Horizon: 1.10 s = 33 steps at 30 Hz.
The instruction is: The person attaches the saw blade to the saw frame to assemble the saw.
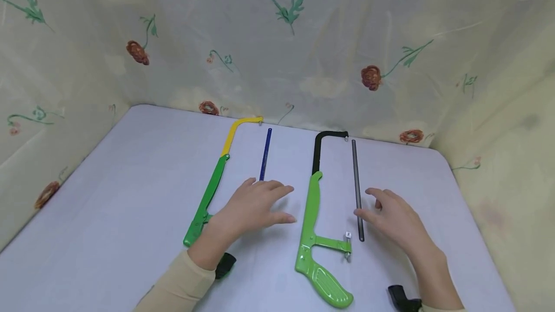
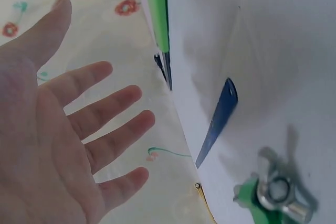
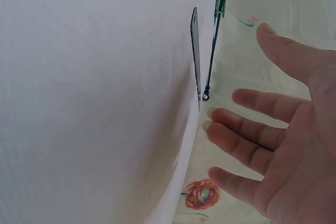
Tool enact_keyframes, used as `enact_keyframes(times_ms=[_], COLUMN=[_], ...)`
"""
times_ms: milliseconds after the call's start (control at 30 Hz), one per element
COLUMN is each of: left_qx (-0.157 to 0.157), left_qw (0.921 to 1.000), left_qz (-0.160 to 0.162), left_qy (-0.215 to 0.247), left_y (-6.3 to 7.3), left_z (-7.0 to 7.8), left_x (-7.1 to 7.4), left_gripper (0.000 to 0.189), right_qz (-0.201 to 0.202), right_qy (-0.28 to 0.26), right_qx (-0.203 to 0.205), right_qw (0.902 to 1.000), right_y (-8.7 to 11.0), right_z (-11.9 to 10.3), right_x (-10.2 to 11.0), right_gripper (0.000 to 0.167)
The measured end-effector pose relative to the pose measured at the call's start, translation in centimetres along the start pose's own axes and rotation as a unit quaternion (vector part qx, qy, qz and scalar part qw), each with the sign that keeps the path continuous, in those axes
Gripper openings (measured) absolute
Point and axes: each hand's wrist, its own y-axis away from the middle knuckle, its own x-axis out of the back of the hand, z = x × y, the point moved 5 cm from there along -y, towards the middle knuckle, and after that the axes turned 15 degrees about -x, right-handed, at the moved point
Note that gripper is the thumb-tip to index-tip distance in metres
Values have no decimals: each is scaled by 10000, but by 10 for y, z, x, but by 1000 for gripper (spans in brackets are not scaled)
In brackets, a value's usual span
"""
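Stretching away from me, the lime hacksaw [image 1: 310, 215] points at the far edge of the table [image 1: 138, 191]. To its left, my widespread left hand [image 1: 256, 206] hides the blue blade [image 1: 266, 150]'s near end in the head view; to its right, my right hand [image 1: 394, 218], equally wide, hangs by the grey blade [image 1: 356, 177], more table beyond.
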Motion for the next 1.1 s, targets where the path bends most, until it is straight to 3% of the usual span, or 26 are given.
enact_keyframes(times_ms=[300,733,1100], left_qx=[-246,-401,-409], left_qw=[9993,9972,9971], left_qz=[-198,-434,-572], left_qy=[-197,-463,-288], left_y=[-8,-18,-24], left_z=[18,35,41], left_x=[-6,-14,-22], left_gripper=[69,65,61], right_qz=[-355,-585,-772], right_qy=[98,175,293], right_qx=[-252,-164,-77], right_qw=[9990,9980,9966], right_y=[0,2,7], right_z=[3,-2,-5], right_x=[-7,-8,-11], right_gripper=[67,50,32])
